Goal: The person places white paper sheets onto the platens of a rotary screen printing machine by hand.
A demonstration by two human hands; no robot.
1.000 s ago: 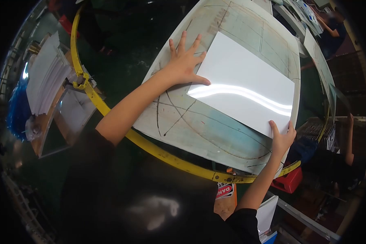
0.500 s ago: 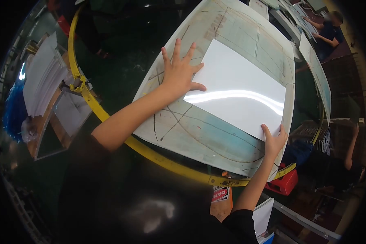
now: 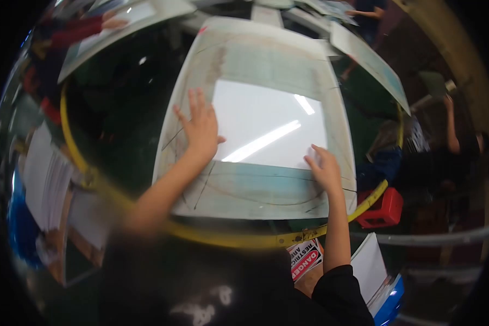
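A glossy white rectangular sheet [image 3: 266, 119] lies on a pale, worn flat board [image 3: 250, 190] marked with dark pen lines. Along the sheet's left edge rests my left hand [image 3: 201, 127], open, fingers stretched out and thumb at the edge. My right hand [image 3: 326, 169] is at the lower right corner of the sheet, thumb and forefinger apart, its other fingers partly hidden. Bright straight reflections cross the sheet's surface.
A yellow curved rail [image 3: 217, 232] runs around beneath the board. Similar boards stand at upper left [image 3: 171, 10] and right [image 3: 372, 65]; a person's hand [image 3: 114, 22] works at the left one. Stacked white sheets [image 3: 46, 179], a red stool [image 3: 383, 208] and a danger sign [image 3: 307, 259] are nearby.
My view has turned, so board and sheet appear straighter and further left. The sheet's curved reflection is now straight. My right hand's thumb and forefinger have shifted at the corner.
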